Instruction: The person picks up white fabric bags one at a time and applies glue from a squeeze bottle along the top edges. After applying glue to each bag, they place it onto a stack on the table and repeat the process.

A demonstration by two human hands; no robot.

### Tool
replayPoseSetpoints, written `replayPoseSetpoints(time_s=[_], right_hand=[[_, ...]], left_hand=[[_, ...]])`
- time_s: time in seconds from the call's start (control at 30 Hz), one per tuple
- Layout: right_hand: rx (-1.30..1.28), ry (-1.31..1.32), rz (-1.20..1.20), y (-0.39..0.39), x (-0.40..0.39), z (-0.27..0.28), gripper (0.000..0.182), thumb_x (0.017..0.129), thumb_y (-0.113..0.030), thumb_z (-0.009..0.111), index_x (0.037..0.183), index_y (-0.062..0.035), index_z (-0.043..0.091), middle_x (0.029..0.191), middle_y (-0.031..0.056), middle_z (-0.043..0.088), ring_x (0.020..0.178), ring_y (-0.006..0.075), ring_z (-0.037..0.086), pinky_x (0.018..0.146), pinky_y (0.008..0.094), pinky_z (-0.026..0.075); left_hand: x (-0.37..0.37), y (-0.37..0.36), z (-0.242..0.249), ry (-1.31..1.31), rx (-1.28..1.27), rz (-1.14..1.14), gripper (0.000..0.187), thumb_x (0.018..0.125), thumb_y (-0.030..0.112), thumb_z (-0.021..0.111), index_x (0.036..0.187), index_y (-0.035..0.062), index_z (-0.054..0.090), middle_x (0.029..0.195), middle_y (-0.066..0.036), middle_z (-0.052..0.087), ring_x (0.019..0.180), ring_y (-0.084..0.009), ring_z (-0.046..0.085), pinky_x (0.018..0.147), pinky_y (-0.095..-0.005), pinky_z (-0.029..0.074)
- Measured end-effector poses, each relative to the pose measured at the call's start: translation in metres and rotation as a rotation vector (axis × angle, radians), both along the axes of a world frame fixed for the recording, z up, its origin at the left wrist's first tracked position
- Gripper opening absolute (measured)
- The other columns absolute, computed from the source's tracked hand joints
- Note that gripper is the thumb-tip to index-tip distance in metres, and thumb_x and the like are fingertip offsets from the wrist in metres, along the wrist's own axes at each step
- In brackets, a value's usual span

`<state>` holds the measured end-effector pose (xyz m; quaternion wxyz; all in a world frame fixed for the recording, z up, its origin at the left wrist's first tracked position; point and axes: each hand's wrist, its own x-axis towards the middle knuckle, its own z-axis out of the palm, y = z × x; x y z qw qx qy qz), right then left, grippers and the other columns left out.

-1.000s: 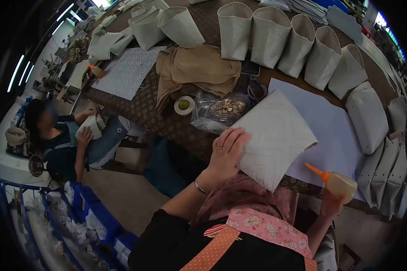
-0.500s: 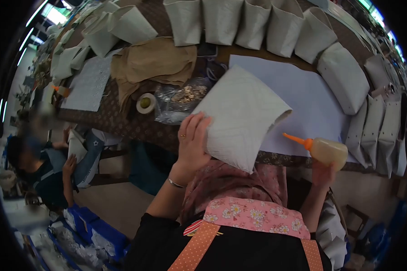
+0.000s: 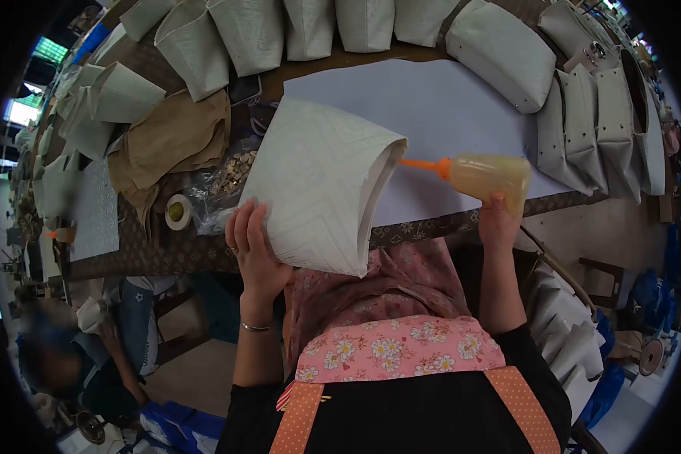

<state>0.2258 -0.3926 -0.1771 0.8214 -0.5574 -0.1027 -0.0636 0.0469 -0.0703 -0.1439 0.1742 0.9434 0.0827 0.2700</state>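
Observation:
My left hand (image 3: 256,250) grips the lower left side of a white quilted bag body (image 3: 318,181), fingers on its near face. The bag lies tilted over the table's front edge, its open mouth facing right. In my right hand (image 3: 499,223) is a squeeze bottle (image 3: 490,180) of yellowish liquid, held almost level. Its orange nozzle points left, and the tip is at the upper corner of the bag's rim; whether it touches cannot be made out. Beneath the bag lies a large white sheet (image 3: 446,106).
White bag bodies (image 3: 253,34) stand in a row along the back. Studded bags (image 3: 579,129) lean at the right. On the left are tan pieces (image 3: 170,140), a plastic bag of metal fittings (image 3: 231,178) and a tape roll (image 3: 178,212). Another person (image 3: 76,356) sits at lower left.
The bottle has risen and tipped level, bringing its nozzle to the bag's rim. The bag has turned so its mouth faces more to the right. My view has shifted.

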Motion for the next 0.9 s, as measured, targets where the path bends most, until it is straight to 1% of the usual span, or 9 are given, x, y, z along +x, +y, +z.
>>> replayPoseSetpoints(time_s=[0.03,0.27,0.37,0.43,0.53,0.67,0.73,0.83,0.9], right_hand=[[-0.066,-0.048,-0.031,0.0,0.001,-0.001,0.063,0.079,-0.023,0.068,0.126,-0.0006,0.033,0.116,0.0086,0.048,0.107,0.0186,0.047,0.093,0.0334,0.037],[-0.063,-0.085,-0.033,0.003,0.008,-0.003,0.062,0.079,-0.024,0.067,0.126,-0.0004,0.033,0.115,0.0083,0.048,0.106,0.0186,0.047,0.093,0.0329,0.037],[-0.079,-0.008,-0.05,0.004,0.01,-0.006,0.057,0.082,-0.022,0.064,0.125,-0.0005,0.034,0.115,0.0086,0.048,0.106,0.0193,0.048,0.091,0.034,0.039],[0.082,0.161,-0.002,0.01,0.008,0.0,0.048,0.085,-0.02,0.059,0.123,-0.001,0.037,0.114,0.0089,0.049,0.105,0.0199,0.05,0.088,0.0354,0.043],[0.078,0.265,0.055,0.016,0.008,0.009,0.043,0.087,-0.021,0.056,0.121,-0.0017,0.039,0.113,0.0094,0.05,0.103,0.0214,0.052,0.085,0.037,0.046],[0.052,0.347,0.092,0.022,0.007,0.009,0.043,0.087,-0.026,0.055,0.119,-0.0018,0.041,0.111,0.0101,0.052,0.101,0.0232,0.055,0.083,0.0378,0.048],[-0.004,0.439,0.135,0.023,0.005,0.008,0.044,0.087,-0.03,0.055,0.118,-0.001,0.042,0.11,0.0112,0.053,0.1,0.0244,0.056,0.082,0.0381,0.048],[-0.018,0.469,0.218,0.026,0.001,0.008,0.047,0.087,-0.032,0.054,0.12,-0.0025,0.041,0.112,0.011,0.052,0.101,0.0255,0.055,0.082,0.0402,0.048],[-0.015,0.499,0.226,0.028,-0.003,0.009,0.046,0.087,-0.032,0.054,0.118,-0.0013,0.042,0.11,0.0116,0.053,0.1,0.0249,0.056,0.081,0.039,0.048]], left_hand=[[0.0,0.0,0.0,0.004,-0.001,-0.007,0.068,0.059,0.014,0.067,0.122,0.0069,0.04,0.128,-0.012,0.038,0.121,-0.0334,0.028,0.101,-0.041,0.023],[0.0,0.0,-0.002,0.0,0.006,0.003,0.076,0.058,0.025,0.075,0.123,0.007,0.039,0.129,-0.011,0.037,0.122,-0.0323,0.027,0.101,-0.0413,0.023],[0.001,0.001,-0.003,0.001,0.016,0.004,0.079,0.057,0.027,0.076,0.123,0.0072,0.038,0.129,-0.011,0.037,0.122,-0.032,0.027,0.101,-0.0414,0.023],[0.001,-0.001,-0.002,-0.005,0.008,-0.002,0.079,0.056,0.027,0.076,0.123,0.0073,0.038,0.129,-0.011,0.037,0.122,-0.0319,0.027,0.101,-0.0414,0.023],[0.002,-0.002,0.0,-0.009,0.015,-0.005,0.079,0.056,0.026,0.076,0.123,0.0075,0.038,0.129,-0.011,0.037,0.121,-0.0319,0.027,0.1,-0.0414,0.023],[0.001,-0.001,-0.002,-0.004,0.03,-0.002,0.078,0.056,0.024,0.076,0.122,0.0075,0.038,0.129,-0.011,0.036,0.121,-0.0321,0.027,0.1,-0.0418,0.023],[0.001,-0.001,-0.002,0.005,0.045,0.001,0.078,0.056,0.024,0.076,0.122,0.0075,0.038,0.129,-0.011,0.036,0.121,-0.0321,0.027,0.1,-0.0419,0.023],[0.003,-0.003,0.0,-0.014,0.021,-0.009,0.077,0.056,0.023,0.076,0.122,0.0074,0.038,0.128,-0.011,0.036,0.121,-0.0321,0.027,0.1,-0.0422,0.024],[0.003,-0.004,-0.001,-0.017,0.038,-0.004,0.077,0.058,0.023,0.076,0.123,0.0074,0.038,0.128,-0.011,0.036,0.121,-0.032,0.027,0.1,-0.0425,0.024]])
